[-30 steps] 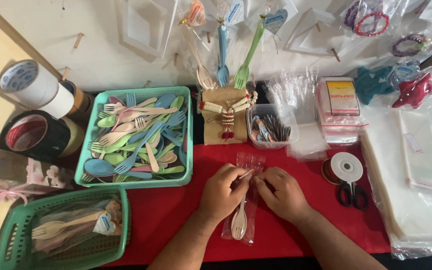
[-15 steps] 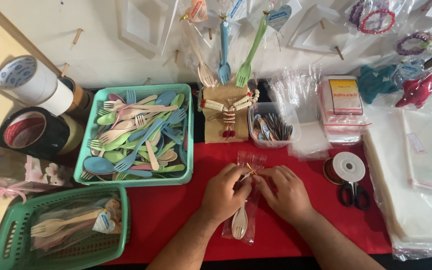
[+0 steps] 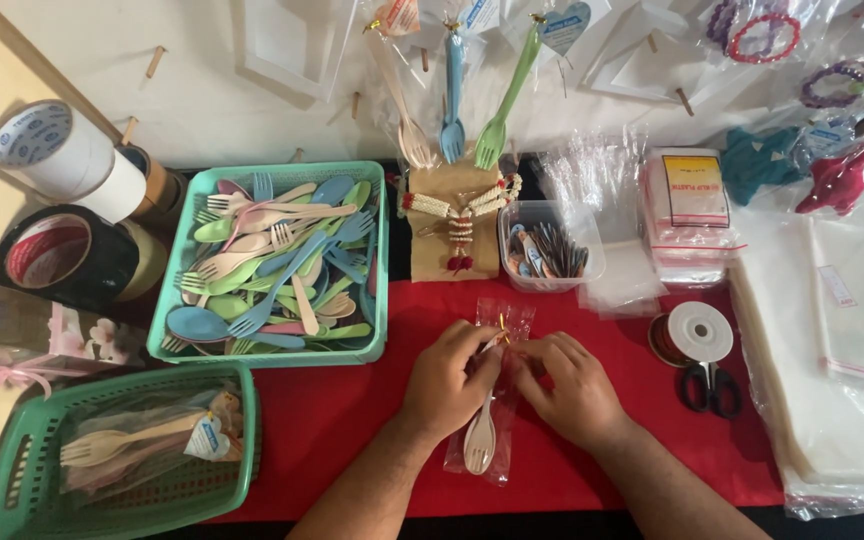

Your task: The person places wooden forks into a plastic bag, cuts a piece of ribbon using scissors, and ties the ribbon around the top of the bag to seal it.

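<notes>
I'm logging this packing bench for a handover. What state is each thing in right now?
left hand: pinching the neck of the clear bag
right hand: pinching the same neck
clear bag: flat on the red cloth, beige cutlery inside, neck gathered at a gold tie
teal tray: piled with loose pastel cutlery
green basket: holds bagged sets
scissors: closed, lying flat
small clear tub: lidless, filled

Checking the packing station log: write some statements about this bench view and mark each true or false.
1. Both hands, left hand and right hand, pinch the neck of the clear bag. True.
2. The bag holds a blue fork. False: pale cream cutlery.
3. The scissors lie right of the hands. True.
4. The teal tray holds only spoons. False: mixed pastel forks and spoons.
5. The cloth under the hands is green. False: red.
</notes>
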